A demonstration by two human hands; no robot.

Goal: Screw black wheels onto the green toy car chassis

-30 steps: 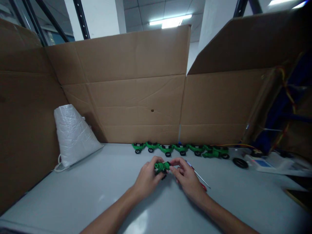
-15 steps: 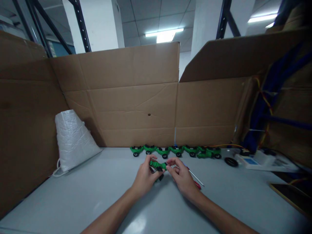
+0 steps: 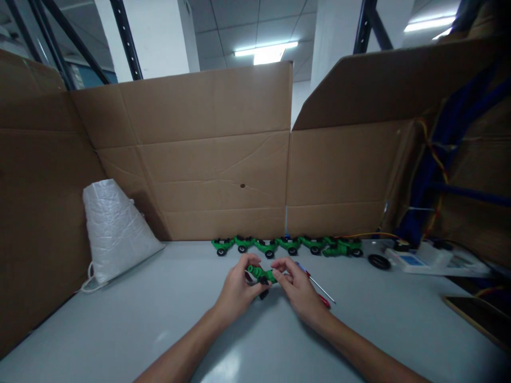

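Observation:
A small green toy vehicle with black parts (image 3: 262,274) is held just above the table, between my two hands. My left hand (image 3: 236,287) grips its left side, thumb in front and fingers behind. At its right end, the fingertips of my right hand (image 3: 297,287) are pinched on the green body. Part of the toy is covered by my fingers. Beside my right hand lies a screwdriver (image 3: 322,290) with a thin metal shaft, and a red handle (image 3: 324,301) shows partly behind the wrist.
Several green toy vehicles (image 3: 266,247) stand in a row along the cardboard wall (image 3: 215,175). A white padded bag (image 3: 117,234) leans at the left. On the right are a black ring (image 3: 379,261), a white power strip (image 3: 415,261) and a dark flat panel (image 3: 479,318).
The toy has turned slightly in my fingers and shifted a little to the right. Both hands keep their hold, and the camera view has moved slightly.

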